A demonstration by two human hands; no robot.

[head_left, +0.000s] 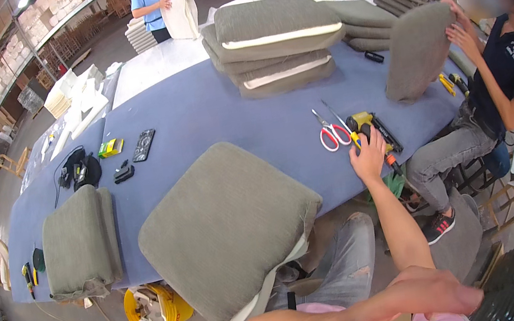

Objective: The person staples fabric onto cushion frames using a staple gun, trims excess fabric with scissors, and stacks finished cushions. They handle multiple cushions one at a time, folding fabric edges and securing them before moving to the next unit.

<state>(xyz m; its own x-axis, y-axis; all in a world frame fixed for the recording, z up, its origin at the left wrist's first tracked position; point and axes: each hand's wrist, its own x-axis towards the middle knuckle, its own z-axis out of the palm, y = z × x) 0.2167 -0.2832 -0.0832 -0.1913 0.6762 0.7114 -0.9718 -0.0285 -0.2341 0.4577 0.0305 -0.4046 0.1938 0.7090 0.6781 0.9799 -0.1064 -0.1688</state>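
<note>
My right hand (pixel 372 154) reaches over the table to a group of tools, its thumb and fingers around the yellow handle of a screwdriver (pixel 355 139). Right beside those fingers lies a yellow and black staple gun (pixel 385 135) with an orange hose fitting. Red-and-white scissors (pixel 333 134) rest just left of the screwdriver. Close to the camera, my left hand (pixel 405 304) crosses the body with fingers stretched rightward, holding nothing visible. A grey-green upholstered cushion (pixel 230 224) lies in front of me, its near corner overhanging the table edge, with loose fabric and white edging showing.
The blue-covered table (pixel 178 119) carries stacked cushions (pixel 279 44), a folded cushion (pixel 77 244), a phone (pixel 144 145) and a small yellow box (pixel 111 148). At right a seated co-worker holds a cushion (pixel 420 50) upright. A yellow bucket (pixel 172 306) stands below the table edge.
</note>
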